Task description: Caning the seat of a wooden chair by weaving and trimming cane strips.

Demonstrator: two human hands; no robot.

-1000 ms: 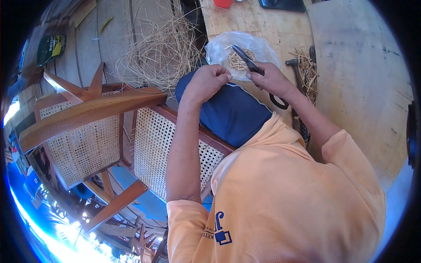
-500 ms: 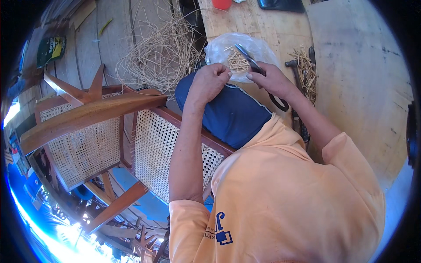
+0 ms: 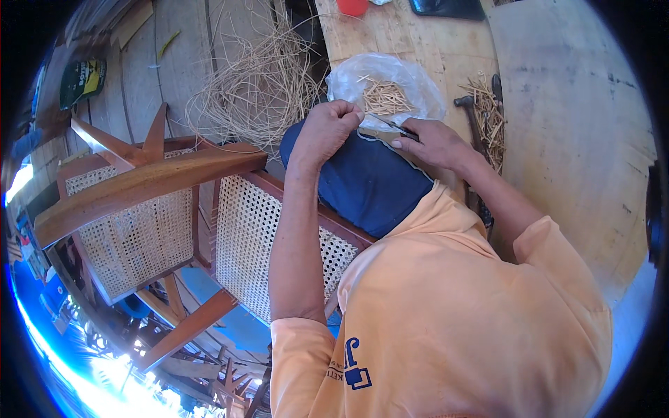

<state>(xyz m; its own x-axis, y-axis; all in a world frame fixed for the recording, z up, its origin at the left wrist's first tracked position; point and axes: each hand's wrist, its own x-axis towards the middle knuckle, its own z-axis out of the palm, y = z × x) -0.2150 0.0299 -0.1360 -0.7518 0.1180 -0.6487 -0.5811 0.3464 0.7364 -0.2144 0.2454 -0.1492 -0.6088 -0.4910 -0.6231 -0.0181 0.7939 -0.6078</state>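
My left hand [image 3: 323,136] is pinched just in front of the plastic bag, over my dark blue trouser leg [image 3: 369,188]; what lies between its fingertips is too small to make out. My right hand [image 3: 435,145] grips dark-handled scissors [image 3: 394,125], their blades angled leftward at my left fingertips. Behind both hands, a translucent plastic bag [image 3: 425,90] holds many short pale sticks [image 3: 383,94]. A loose tangle of cane strands [image 3: 251,83] spreads to the left of the bag.
Two wooden chairs with woven cane panels [image 3: 139,237] crowd my left side. At the right are a hammer [image 3: 467,111], a heap of splinters [image 3: 488,118] and a pale board [image 3: 571,139]. A red container [image 3: 352,5] and a dark flat object [image 3: 446,8] sit at the top.
My right hand has moved down, swinging the scissors from pointing up over the bag to pointing left at my left fingertips. My left hand stays pinched in nearly the same place.
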